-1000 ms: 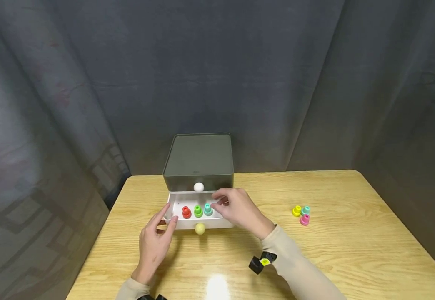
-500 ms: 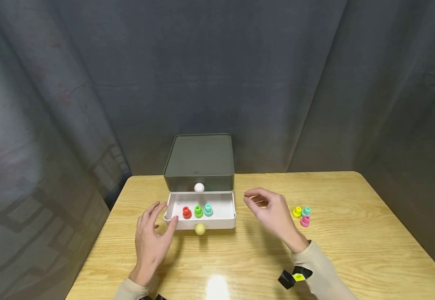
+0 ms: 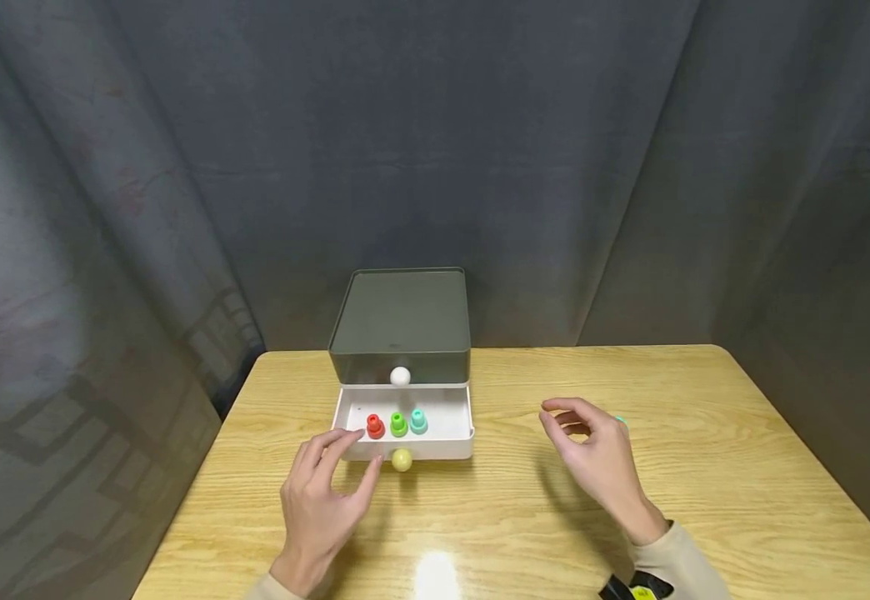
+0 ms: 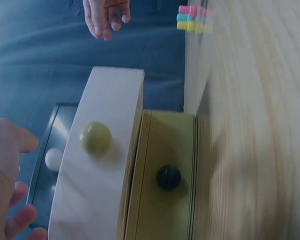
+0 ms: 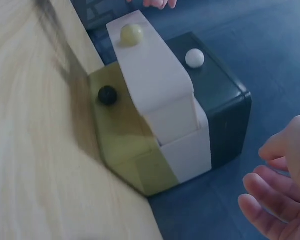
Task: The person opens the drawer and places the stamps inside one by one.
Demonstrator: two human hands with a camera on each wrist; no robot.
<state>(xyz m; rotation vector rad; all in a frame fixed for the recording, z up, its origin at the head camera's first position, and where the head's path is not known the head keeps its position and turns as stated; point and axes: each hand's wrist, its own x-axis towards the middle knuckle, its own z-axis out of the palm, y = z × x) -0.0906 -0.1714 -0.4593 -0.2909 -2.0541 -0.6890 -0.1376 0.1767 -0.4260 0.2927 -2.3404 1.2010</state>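
The white middle drawer (image 3: 446,450) of a small three-tier drawer box is pulled out. In it stand a red stepped peg (image 3: 375,427), a green one and a teal one in a row. My left hand (image 3: 322,500) hovers at the drawer's front left corner, fingers loosely spread, thumb close to the yellow knob (image 3: 402,460). Nothing is in it. My right hand (image 3: 596,462) is over the table right of the box, fingers loosely bent and holding nothing. It mostly hides three more pegs; one teal peg (image 3: 622,422) peeks out, and the left wrist view shows a pink peg (image 4: 190,10) and a yellow peg (image 4: 187,26).
The dark green top tier (image 3: 408,312) has a white knob (image 3: 400,376). Beneath the drawer, the olive bottom tier (image 4: 165,140) with a black knob (image 4: 168,177) is closed. Grey curtains (image 3: 435,167) surround the wooden table (image 3: 510,533) at the back and sides.
My right hand has left the drawer and moved right, over to the loose pegs. My left hand has shifted from the drawer's left side to its front corner. The pegs inside stay put.
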